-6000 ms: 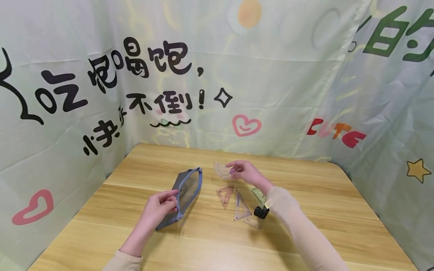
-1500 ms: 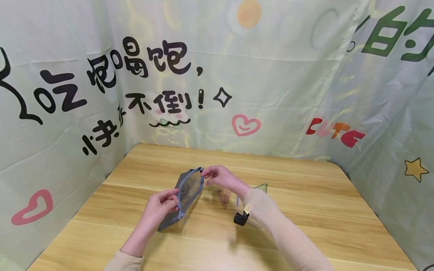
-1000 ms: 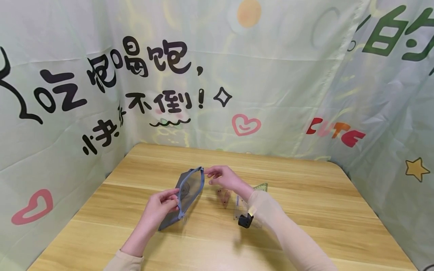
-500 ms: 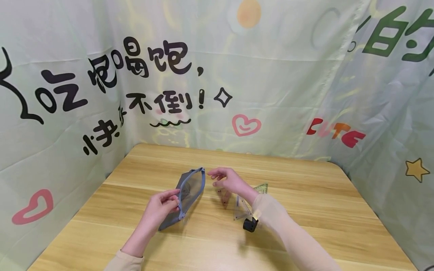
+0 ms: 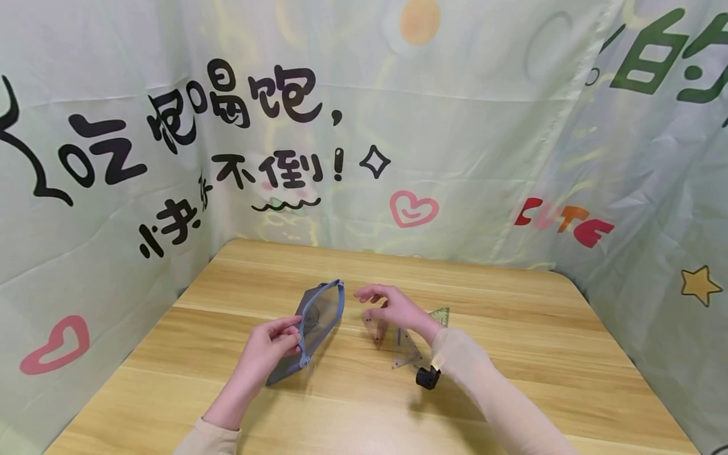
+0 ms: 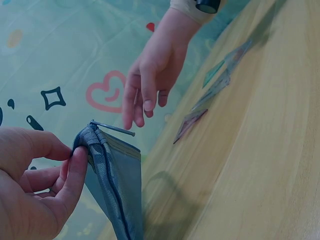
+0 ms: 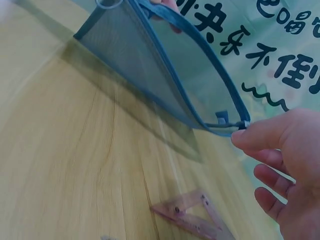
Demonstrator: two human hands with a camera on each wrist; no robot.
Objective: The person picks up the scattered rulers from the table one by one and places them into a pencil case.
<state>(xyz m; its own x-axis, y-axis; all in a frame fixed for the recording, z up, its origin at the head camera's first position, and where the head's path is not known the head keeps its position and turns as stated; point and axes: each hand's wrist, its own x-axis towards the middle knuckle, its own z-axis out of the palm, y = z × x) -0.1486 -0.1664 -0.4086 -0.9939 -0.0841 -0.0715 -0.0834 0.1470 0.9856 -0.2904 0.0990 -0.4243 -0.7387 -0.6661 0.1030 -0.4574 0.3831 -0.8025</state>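
My left hand pinches the rim of a grey see-through zip pouch between thumb and fingers. The pouch has blue edging, stands tilted on the table, and its mouth gapes to the right. My right hand hovers just right of the mouth with loosely bent fingers, holding nothing. Beneath it lies a pink set square, partly covered by the hand in the head view. Beside that are a purplish clear triangle and a green-tinted ruler piece, partly hidden by the right wrist.
A wooden table bears everything. Pale printed curtains stand around its back and sides. A black wrist camera hangs below the right sleeve, close over the triangles.
Six seconds ago my right hand held a clear protractor beyond the triangles. It then reached the pouch mouth and has since drawn back rightward without the protractor. My left hand keeps its pinch.
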